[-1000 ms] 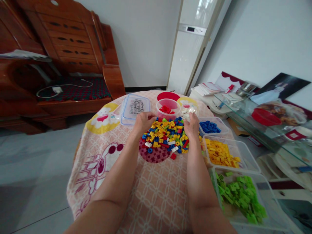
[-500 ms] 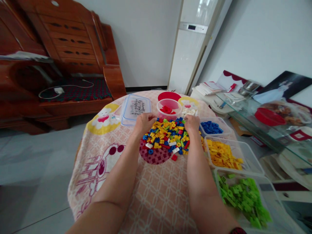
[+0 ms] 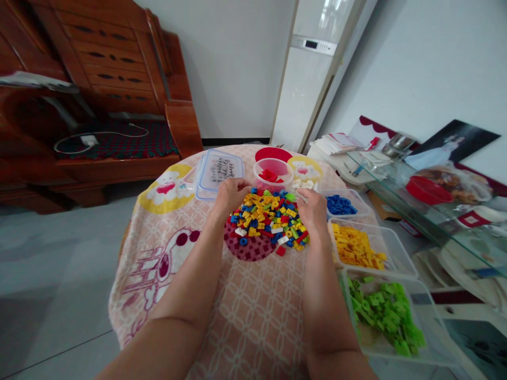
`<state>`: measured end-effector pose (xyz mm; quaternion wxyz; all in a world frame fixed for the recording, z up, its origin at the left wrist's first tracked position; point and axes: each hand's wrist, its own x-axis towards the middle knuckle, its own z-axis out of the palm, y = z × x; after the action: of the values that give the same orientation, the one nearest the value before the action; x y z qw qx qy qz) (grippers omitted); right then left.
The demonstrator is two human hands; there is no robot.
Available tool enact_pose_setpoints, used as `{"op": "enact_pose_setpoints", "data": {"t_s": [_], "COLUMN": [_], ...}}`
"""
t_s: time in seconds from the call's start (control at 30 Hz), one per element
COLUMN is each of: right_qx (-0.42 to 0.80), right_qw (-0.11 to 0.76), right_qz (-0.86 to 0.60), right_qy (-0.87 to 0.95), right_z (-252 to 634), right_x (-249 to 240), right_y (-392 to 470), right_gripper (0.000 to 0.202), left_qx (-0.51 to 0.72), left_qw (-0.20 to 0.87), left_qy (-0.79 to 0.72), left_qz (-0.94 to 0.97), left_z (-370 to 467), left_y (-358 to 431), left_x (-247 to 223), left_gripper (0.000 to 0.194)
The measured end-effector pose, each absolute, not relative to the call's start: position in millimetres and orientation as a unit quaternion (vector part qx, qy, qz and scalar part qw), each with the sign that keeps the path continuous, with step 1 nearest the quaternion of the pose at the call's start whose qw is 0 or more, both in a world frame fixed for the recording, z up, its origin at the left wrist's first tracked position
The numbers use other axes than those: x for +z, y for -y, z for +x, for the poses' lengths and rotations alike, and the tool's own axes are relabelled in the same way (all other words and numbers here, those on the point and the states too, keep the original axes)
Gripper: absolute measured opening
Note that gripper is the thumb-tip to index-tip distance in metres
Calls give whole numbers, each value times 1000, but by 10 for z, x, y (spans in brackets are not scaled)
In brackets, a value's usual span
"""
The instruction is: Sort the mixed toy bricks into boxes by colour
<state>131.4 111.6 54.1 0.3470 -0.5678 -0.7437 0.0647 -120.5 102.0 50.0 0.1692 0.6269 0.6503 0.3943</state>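
A mixed heap of small toy bricks [image 3: 269, 214] in yellow, blue, red, white and green lies on the table. At its left back edge is my left hand [image 3: 233, 192], fingers bent and close together; whatever is between the fingertips is too small to name. My right hand [image 3: 311, 206] is at the heap's right edge, fingers bent together near the white pieces [image 3: 304, 184]; its fingertips seem to pinch something I cannot make out. Behind the heap, a round clear tub [image 3: 273, 173] holds red bricks.
Clear boxes on the right hold blue bricks [image 3: 340, 205], yellow bricks [image 3: 356, 247] and green bricks [image 3: 386, 311]. A blue-rimmed lid with writing [image 3: 219, 174] lies at the left back, and a red lid [image 3: 273, 154] behind the tub. A glass shelf [image 3: 415, 211] stands at the right.
The view has shifted slightly. My right hand has turned a little, its fingers now reaching towards the white pieces. My left hand remains by the heap's left back edge.
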Motion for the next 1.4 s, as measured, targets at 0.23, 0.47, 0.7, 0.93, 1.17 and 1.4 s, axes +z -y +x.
{"op": "enact_pose_setpoints", "data": {"t_s": [0.23,0.47,0.7,0.93,1.17,1.4], "right_qx": [153,103,219,435,352,414], "right_qw": [146,-5,94,508,691,528], "right_qz": [-462,-442,-456,-519,-536,-534], "right_qy": [861,891,858,532,334,514], "right_z": [492,184,285,839,1342,1324], "right_x": [647,413,443,280,197,352], "right_y": [-613,-452,-558,-1060,-1322,-1126], "right_gripper": [21,23,15,30,53,31], "left_qx": [399,401,398,388,390,379], "left_qw": [165,166,165,163,175,170], "left_qy": [-657,-659,-652,-662,-654,-658], "left_qz": [618,614,623,621,625,628], "left_z": [-1262,-1295,-1263,-1245,-1227,-1218], "left_y": [-1034,-1057,-1048,-1033,-1052,-1059], "left_x": [484,443,422,438,414,391], "left_gripper": [30,30,30,31,29,34]}}
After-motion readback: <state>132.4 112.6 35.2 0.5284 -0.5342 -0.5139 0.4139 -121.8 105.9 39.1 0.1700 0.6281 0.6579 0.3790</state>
